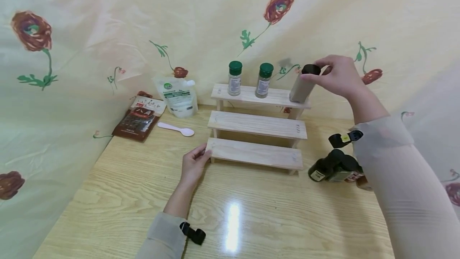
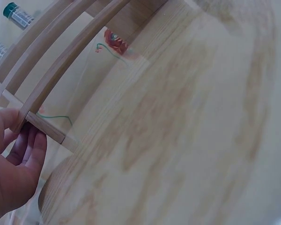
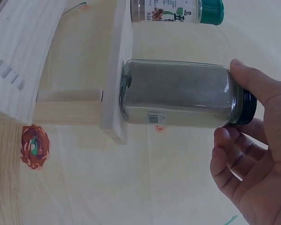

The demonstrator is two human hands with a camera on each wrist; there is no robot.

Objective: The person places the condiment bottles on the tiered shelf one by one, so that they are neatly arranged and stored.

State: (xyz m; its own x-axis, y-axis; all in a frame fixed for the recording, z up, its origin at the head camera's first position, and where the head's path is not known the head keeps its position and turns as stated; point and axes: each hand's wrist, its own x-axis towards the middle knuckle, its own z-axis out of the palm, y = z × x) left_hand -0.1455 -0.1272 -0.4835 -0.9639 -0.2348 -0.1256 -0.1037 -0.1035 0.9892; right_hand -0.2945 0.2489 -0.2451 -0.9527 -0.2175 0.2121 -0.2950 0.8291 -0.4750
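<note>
While the left hand (image 1: 194, 165) pinched the left end of the lowest step (image 1: 256, 153) of the wooden rack (image 1: 256, 124), the right hand (image 1: 338, 75) gripped a tall black-capped jar (image 1: 302, 89) by its top, between thumb and fingers. That jar stood at the right end of the top step (image 1: 279, 94), its long axis close to upright, its base seeming to touch the wood. It lay just left of and below the right hand, clearly the nearer one; from the left hand it was farther back and to the right, well apart.

Counted up, there were one jar in hand, one rack with three steps, two green-capped shakers (image 1: 234, 85), one white pouch (image 1: 178, 101), one brown packet (image 1: 138, 119) and one spoon (image 1: 177, 129). Dark bottles (image 1: 334, 167) clustered at the right, at least three; the sleeve (image 1: 391, 179) partly hid them.
</note>
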